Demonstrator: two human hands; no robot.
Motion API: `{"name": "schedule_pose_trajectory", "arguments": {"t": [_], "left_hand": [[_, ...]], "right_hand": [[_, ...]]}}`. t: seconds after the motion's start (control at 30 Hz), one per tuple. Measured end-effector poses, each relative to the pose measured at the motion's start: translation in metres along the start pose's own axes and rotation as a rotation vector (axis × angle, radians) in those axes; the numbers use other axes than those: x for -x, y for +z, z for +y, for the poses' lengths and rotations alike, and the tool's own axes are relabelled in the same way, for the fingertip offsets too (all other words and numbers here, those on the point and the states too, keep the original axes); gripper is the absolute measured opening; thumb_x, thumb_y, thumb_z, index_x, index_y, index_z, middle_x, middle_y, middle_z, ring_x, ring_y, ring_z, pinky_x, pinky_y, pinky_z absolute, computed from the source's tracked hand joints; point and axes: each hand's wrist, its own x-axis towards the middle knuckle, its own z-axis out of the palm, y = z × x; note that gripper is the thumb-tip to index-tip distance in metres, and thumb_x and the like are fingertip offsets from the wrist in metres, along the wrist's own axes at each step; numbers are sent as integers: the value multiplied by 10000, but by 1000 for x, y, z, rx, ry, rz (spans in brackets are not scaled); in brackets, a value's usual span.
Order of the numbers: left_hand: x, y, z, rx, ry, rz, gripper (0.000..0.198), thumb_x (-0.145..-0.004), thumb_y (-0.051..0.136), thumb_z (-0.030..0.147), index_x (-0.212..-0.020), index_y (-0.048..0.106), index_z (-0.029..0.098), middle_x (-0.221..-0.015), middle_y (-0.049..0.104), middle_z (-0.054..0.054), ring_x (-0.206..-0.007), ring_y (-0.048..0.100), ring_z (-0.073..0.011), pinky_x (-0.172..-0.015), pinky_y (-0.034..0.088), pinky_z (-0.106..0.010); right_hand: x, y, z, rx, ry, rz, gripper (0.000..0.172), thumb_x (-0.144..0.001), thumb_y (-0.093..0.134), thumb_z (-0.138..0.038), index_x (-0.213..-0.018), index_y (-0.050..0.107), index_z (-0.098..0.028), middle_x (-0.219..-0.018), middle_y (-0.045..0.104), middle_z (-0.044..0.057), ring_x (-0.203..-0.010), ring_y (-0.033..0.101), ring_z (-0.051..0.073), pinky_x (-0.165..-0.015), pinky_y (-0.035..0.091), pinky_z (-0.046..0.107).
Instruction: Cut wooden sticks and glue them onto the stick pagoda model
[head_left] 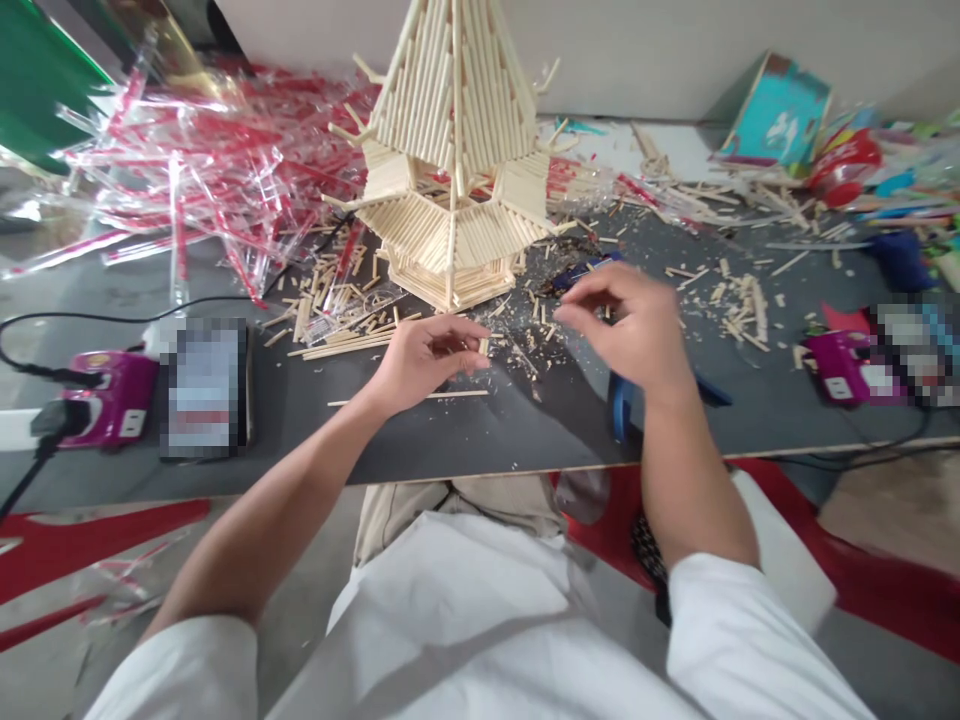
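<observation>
My left hand [429, 358] is closed in a pinch on a short wooden stick piece [484, 347], just in front of the pagoda-like stick model [454, 225]. The model is built of pale round sticks in tiers with upturned corners. To the right, my right hand [634, 325] hovers over the table with thumb and forefinger brought together; whatever is between them, if anything, is too small to make out. Blue handles of a tool [621, 405] show beneath my right wrist, its head hidden. A longer thin stick [457, 394] lies below my left hand.
Cut stick bits [322, 300] litter the dark table [450, 445]. Clear-and-red plastic wrappers [247, 170] pile up at the back left. A phone [204, 388] and a purple power adapter [112, 398] lie left; another purple adapter [851, 367] lies right, with cables.
</observation>
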Motion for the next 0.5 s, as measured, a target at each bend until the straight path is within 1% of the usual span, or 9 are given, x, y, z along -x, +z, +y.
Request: {"name": "schedule_pose_trajectory", "arguments": {"t": [0.03, 0.1, 0.17, 0.23, 0.3, 0.5], "left_hand": [[0, 0, 0, 4, -6, -10, 365, -779, 911, 400, -1023, 789, 157, -769, 739, -42, -588, 657, -101, -534, 561, -206], [0, 0, 1, 19, -15, -24, 363, -772, 918, 392, -1025, 795, 161, -775, 737, -37, -576, 641, -91, -529, 549, -199], [0, 0, 1, 27, -25, -28, 373, -761, 925, 392, -1029, 800, 164, -778, 736, -34, -569, 632, -87, -527, 542, -196], [1, 1, 2, 25, -35, -23, 384, -755, 927, 406, -1026, 803, 163, -777, 736, -34, -565, 629, -88, -527, 540, -199], [2, 1, 4, 17, -37, -21, 389, -759, 922, 418, -1025, 805, 160, -772, 736, -36, -567, 634, -93, -532, 543, -202], [4, 3, 6, -6, -32, -22, 396, -754, 926, 411, -1041, 818, 160, -792, 759, -50, -583, 647, -102, -540, 541, -203]], "right_hand": [[1, 9, -9, -135, -15, -105, 212, -862, 842, -377, -995, 737, -250, -973, 693, 49, -858, 680, 224, -793, 577, 398], [2, 27, -20, -318, 2, -258, 282, -846, 862, -379, -1063, 732, -256, -1051, 694, 51, -893, 693, 217, -801, 590, 382], [3, 41, -24, -454, 69, -329, 314, -847, 865, -381, -1092, 718, -252, -1058, 702, 46, -924, 699, 211, -836, 590, 373], [3, 50, -23, -584, 148, -355, 315, -852, 864, -380, -1085, 704, -241, -1030, 718, 37, -939, 707, 203, -846, 589, 356], [3, 55, -20, -679, 201, -366, 316, -848, 869, -377, -1070, 697, -233, -1021, 728, 32, -932, 714, 192, -826, 591, 333], [5, 61, -19, -751, 255, -361, 356, -798, 906, -402, -1014, 686, -223, -933, 726, 12, -832, 693, 164, -763, 589, 310]]}}
